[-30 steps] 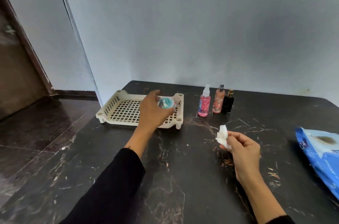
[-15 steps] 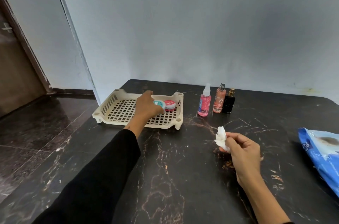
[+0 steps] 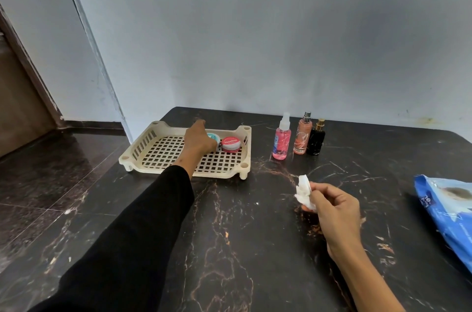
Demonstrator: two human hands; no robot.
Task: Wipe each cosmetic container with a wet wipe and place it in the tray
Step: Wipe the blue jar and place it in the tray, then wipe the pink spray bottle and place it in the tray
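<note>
— So, what's nearest to you on the dark marble table [image 3: 229,248]?

— Closest is my right hand [image 3: 337,212], held above the tabletop. Its fingers are curled in and pinch one crumpled white wet wipe [image 3: 304,191], which sticks up past my thumb.

— Anything off to that side?

— One blue wipe pack [image 3: 449,212] lies flat at the right edge, partly cut off by the view.

— And your other hand?

— My left arm, in a black sleeve [image 3: 143,222], reaches forward into the cream lattice tray [image 3: 163,153]. My left hand [image 3: 199,140] sits over the tray floor, against a teal-lidded jar [image 3: 213,137]. The hand covers most of that jar, so I cannot tell whether my fingers grip it or only rest on it. One finger points up toward the far rim.

— How many containers are in the tray?

— Two that I can count: the teal-lidded jar, and just to its right one red-lidded jar [image 3: 231,144] with white lettering on top. They sit side by side near the tray's far right corner.

— What stands farther back?

— Three bottles, upright in a row on the table, right of the tray and near the wall: one pink spray bottle [image 3: 281,142], one peach bottle [image 3: 303,138], one black bottle [image 3: 316,140] with a gold cap. The peach and black ones look to be touching.
</note>
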